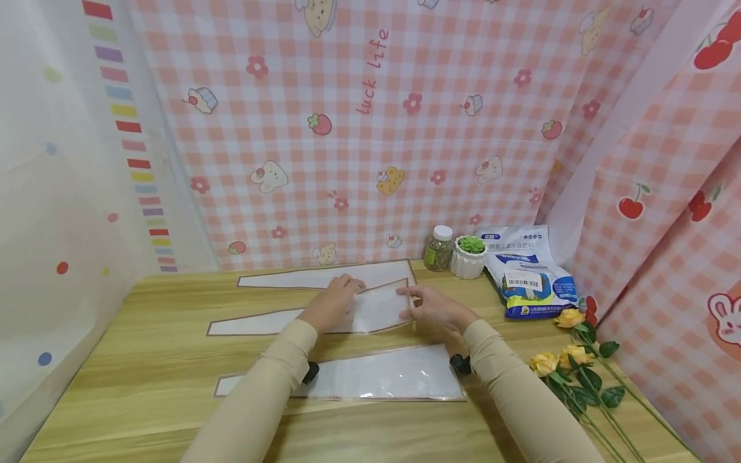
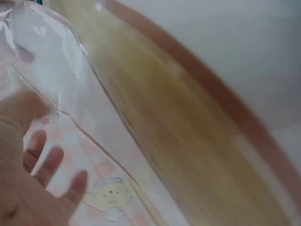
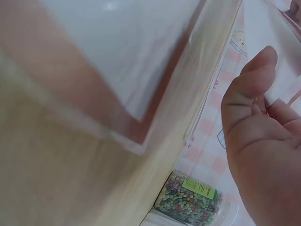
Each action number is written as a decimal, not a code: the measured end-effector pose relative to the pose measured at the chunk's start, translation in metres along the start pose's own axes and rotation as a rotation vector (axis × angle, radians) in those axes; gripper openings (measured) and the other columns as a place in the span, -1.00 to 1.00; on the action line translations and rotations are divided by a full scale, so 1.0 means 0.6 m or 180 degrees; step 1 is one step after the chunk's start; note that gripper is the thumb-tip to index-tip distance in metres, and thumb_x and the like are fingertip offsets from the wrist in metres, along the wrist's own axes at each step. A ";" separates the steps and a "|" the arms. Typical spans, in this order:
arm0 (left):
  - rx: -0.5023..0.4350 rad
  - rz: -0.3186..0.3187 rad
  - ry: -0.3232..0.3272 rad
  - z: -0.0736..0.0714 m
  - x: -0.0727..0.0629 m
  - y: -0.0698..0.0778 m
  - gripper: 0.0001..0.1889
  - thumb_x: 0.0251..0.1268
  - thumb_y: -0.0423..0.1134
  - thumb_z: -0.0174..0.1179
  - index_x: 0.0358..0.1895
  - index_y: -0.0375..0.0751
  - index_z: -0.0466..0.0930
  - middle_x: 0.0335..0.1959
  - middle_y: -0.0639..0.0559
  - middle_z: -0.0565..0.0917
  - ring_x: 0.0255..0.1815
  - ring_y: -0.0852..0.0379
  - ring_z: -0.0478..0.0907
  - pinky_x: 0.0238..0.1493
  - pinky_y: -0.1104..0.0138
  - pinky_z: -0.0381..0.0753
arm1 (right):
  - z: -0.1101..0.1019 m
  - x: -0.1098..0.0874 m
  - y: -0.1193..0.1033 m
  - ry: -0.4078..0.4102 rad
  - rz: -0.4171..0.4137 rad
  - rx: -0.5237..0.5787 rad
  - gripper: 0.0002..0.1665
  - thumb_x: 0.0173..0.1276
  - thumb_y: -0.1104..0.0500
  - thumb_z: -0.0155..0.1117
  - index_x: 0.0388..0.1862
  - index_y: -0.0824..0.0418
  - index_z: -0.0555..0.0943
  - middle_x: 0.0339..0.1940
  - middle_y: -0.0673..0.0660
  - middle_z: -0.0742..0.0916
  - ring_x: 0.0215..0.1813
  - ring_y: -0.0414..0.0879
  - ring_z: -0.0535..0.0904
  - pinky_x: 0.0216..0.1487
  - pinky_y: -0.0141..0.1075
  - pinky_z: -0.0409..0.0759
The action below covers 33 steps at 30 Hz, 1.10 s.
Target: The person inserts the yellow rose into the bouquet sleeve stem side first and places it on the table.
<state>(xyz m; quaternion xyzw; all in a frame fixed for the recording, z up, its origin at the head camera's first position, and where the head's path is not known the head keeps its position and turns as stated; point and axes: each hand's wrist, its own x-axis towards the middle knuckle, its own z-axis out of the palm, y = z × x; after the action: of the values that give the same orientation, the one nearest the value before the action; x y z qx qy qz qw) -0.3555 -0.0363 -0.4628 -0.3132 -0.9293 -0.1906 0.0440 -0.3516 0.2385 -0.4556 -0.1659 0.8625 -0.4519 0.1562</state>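
Three long tapered flower-wrapping sleeves lie on the table, white or clear with brown borders: a back sleeve (image 1: 307, 278), a middle sleeve (image 1: 379, 312) and a front sleeve (image 1: 388, 376). At its wide right end, the middle sleeve is partly raised. My right hand (image 1: 434, 308) pinches its right edge between thumb and fingers. Against its upper edge rests my left hand (image 1: 332, 305). In the left wrist view the left hand's lower fingers (image 2: 49, 162) are spread loosely, and the hand is blurred where it meets the plastic edge; whether it pinches there is hidden.
At the back stand a jar of coloured granules (image 1: 439, 249) and a white pot with a succulent (image 1: 469, 256). Printed pouches (image 1: 535, 283) lean at the right. Several yellow roses (image 1: 576, 357) lie on the right side. A checked cloth (image 1: 370, 148) hangs behind the table.
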 end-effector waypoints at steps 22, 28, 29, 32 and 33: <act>0.0301 0.0643 -0.0311 0.024 0.038 0.051 -0.06 -0.13 0.30 0.53 0.38 0.04 0.40 0.62 -0.21 0.09 0.58 -0.23 0.07 0.31 -0.32 0.37 | 0.013 0.019 -0.015 -0.0145 -0.0274 -0.0475 -0.39 0.26 0.19 0.46 0.30 0.24 0.54 -0.11 0.16 0.67 -0.26 -0.09 0.48 -0.29 -0.30 0.48; 0.0215 0.0574 -0.0246 0.043 0.038 0.019 -0.04 -0.03 0.21 0.54 0.34 -0.20 0.25 0.49 -0.31 0.27 0.46 -0.15 0.30 0.39 0.00 0.42 | 0.023 0.016 -0.026 0.0257 -0.0073 -0.0279 -0.53 0.29 0.20 0.48 0.18 0.23 0.67 0.10 0.19 0.70 -0.06 -0.03 0.57 -0.10 -0.25 0.62; 0.0198 0.0578 -0.0244 0.043 0.039 0.017 -0.10 -0.01 0.17 0.54 0.29 -0.18 0.26 0.40 -0.26 0.37 0.37 -0.11 0.41 0.32 0.06 0.50 | 0.024 0.016 -0.027 0.0298 -0.0079 -0.0224 -0.55 0.29 0.24 0.46 0.17 0.27 0.67 0.10 0.22 0.70 -0.06 -0.02 0.58 -0.11 -0.25 0.64; 0.0099 0.0568 -0.0283 0.033 0.036 0.024 -0.18 -0.01 0.06 0.56 0.23 -0.15 0.28 0.13 -0.11 0.54 0.09 0.02 0.53 0.10 0.18 0.60 | 0.024 0.015 -0.027 0.0339 -0.0109 -0.0138 -0.55 0.31 0.36 0.39 0.20 0.33 0.64 0.17 0.27 0.67 -0.01 0.02 0.61 -0.08 -0.25 0.67; 0.0140 0.0561 -0.0305 0.030 0.035 0.027 -0.17 -0.01 0.07 0.56 0.24 -0.15 0.28 0.08 -0.06 0.55 0.03 0.05 0.53 0.03 0.21 0.61 | 0.024 0.016 -0.026 0.0349 -0.0083 -0.0098 -0.53 0.31 0.37 0.38 0.22 0.32 0.63 0.17 0.27 0.67 -0.01 0.02 0.62 -0.07 -0.26 0.67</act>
<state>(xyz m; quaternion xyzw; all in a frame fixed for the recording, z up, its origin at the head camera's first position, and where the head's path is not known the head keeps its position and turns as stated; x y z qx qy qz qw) -0.3617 -0.0058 -0.4699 -0.4015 -0.9032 -0.1504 0.0230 -0.3518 0.2156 -0.4513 -0.1545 0.8744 -0.4489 0.1003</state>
